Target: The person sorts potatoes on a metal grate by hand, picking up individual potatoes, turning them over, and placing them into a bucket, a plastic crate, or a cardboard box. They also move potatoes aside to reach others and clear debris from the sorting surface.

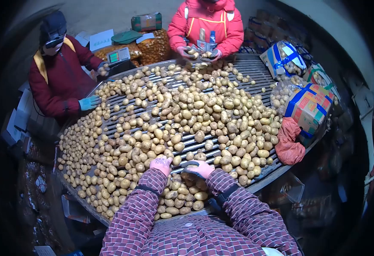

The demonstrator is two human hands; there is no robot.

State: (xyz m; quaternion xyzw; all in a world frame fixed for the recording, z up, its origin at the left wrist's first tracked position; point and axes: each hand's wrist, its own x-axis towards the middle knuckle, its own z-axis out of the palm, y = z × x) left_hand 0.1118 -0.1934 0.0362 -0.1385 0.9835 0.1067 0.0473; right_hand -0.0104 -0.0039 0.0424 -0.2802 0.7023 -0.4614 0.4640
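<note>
Both my hands wear pink gloves and rest among the potatoes (180, 197) near the front edge of a slatted metal table (252, 65). My left hand (161, 164) lies back-up against potatoes, its fingertips hidden in the pile. A short way to its right, my right hand (199, 169) curves over potatoes, with its dark-tipped fingers pointing left. Whether either hand grips a potato cannot be made out. Bare slats show just beyond the hands.
A co-worker in dark red (63, 77) stands at the left, another in a pink jacket (206, 25) at the far side. Taped boxes (310, 106) and a red bag (289, 143) lie on the right edge. A scale (118, 55) stands back left.
</note>
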